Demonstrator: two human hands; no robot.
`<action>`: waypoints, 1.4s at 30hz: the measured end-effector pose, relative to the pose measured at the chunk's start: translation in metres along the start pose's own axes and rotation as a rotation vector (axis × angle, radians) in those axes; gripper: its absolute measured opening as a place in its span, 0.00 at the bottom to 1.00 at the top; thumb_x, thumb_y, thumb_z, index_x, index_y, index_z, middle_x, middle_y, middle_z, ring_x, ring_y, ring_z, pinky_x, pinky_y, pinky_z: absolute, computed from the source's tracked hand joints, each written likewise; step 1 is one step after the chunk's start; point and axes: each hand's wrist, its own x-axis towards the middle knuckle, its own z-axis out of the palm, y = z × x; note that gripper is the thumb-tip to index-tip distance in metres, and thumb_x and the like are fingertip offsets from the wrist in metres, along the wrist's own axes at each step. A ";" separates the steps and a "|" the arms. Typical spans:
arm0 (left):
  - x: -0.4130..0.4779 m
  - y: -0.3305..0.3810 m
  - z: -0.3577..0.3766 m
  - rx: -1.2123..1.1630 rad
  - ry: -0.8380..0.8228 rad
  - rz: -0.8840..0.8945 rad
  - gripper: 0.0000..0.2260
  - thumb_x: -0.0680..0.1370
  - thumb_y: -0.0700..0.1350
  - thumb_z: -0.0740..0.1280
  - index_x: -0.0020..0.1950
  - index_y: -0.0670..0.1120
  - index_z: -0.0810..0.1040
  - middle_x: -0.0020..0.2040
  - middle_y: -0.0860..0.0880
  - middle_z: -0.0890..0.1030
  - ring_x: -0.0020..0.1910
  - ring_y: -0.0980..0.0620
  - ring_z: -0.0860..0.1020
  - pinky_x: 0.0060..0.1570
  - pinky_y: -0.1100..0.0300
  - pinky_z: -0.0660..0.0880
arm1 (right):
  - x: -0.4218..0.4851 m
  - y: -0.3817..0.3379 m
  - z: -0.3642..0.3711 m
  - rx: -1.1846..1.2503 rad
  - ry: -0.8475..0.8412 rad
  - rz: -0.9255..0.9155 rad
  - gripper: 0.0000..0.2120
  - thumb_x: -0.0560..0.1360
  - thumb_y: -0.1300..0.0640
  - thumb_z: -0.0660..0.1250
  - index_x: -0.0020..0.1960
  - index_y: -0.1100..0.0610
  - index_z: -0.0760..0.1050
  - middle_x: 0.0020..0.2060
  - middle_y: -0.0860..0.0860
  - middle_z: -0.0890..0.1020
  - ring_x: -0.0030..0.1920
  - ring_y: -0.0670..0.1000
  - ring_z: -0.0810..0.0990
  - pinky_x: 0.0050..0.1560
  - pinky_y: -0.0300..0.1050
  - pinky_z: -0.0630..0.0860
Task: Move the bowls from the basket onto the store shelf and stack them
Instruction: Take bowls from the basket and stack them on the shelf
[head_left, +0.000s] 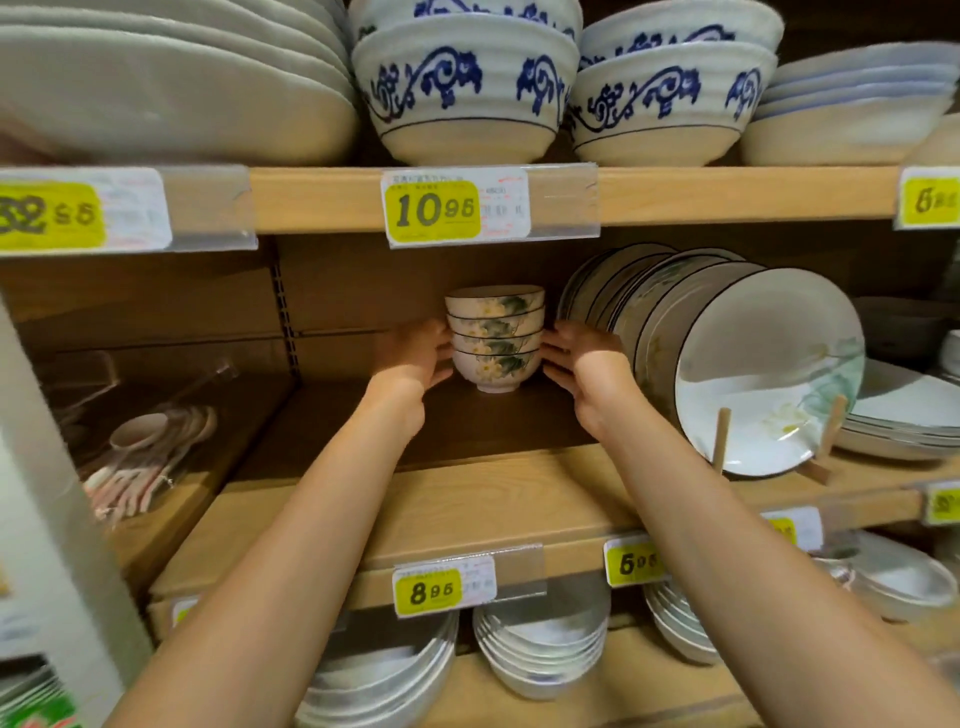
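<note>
A stack of several small white bowls with green-and-yellow flower prints stands upright at the back of the middle wooden shelf. My left hand reaches in and touches the stack's left side with its fingertips. My right hand mirrors it on the right side, its fingers stretched out against the bowls. Both forearms extend over the shelf's front edge. The basket is out of view.
A row of black-rimmed plates stands on a wooden rack just right of my right hand. Pale ceramic spoons lie in a clear holder at the left. Large blue-patterned bowls fill the shelf above; white bowls sit below.
</note>
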 end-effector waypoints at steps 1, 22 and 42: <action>-0.010 -0.006 -0.003 -0.018 0.005 -0.010 0.11 0.83 0.44 0.56 0.58 0.43 0.76 0.55 0.49 0.80 0.54 0.52 0.78 0.54 0.56 0.77 | -0.012 0.005 -0.005 0.011 0.000 0.002 0.10 0.81 0.60 0.56 0.54 0.57 0.76 0.51 0.54 0.81 0.53 0.52 0.79 0.56 0.47 0.76; -0.312 -0.061 -0.111 0.101 0.373 0.089 0.11 0.81 0.37 0.57 0.48 0.44 0.80 0.43 0.46 0.86 0.41 0.51 0.83 0.45 0.59 0.79 | -0.248 0.090 -0.035 -0.083 -0.445 0.200 0.12 0.80 0.63 0.57 0.50 0.57 0.80 0.45 0.53 0.85 0.47 0.49 0.84 0.50 0.41 0.79; -0.405 -0.200 -0.446 0.283 0.603 -0.455 0.08 0.81 0.41 0.61 0.45 0.42 0.77 0.43 0.44 0.81 0.37 0.50 0.78 0.39 0.58 0.73 | -0.420 0.344 0.160 -0.590 -0.801 0.573 0.09 0.77 0.63 0.63 0.38 0.57 0.76 0.32 0.53 0.77 0.28 0.47 0.72 0.29 0.38 0.65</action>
